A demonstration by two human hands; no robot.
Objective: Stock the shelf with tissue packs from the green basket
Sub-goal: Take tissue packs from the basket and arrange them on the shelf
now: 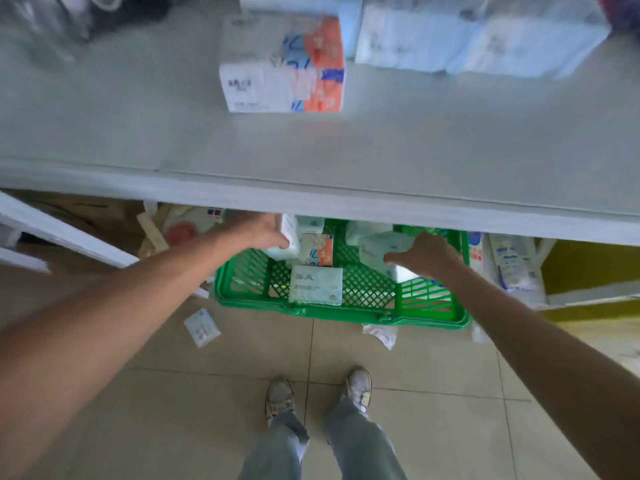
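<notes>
A green basket (pixel 429 315) sits on the floor under the grey shelf (pixel 381 150). Several tissue packs lie in it: a pale green one (pixel 316 285) in front, an orange-and-white one (pixel 317 250) behind it. My left hand (pixel 258 233) is shut on a white tissue pack (pixel 289 233) at the basket's far left, partly hidden by the shelf edge. My right hand (pixel 426 256) lies on a pale white pack (pixel 379 252) at the basket's right, fingers curled over it. On the shelf stands an orange-blue-white tissue pack (pixel 284 69).
Pale blue packs (pixel 485 39) line the shelf's back right. A small packet (pixel 202 327) and a crumpled wrapper (pixel 381 334) lie on the tiled floor beside the basket. Bagged goods (pixel 512 265) stand to the right, boxes and bottles to the left. My feet (pixel 318 393) are below.
</notes>
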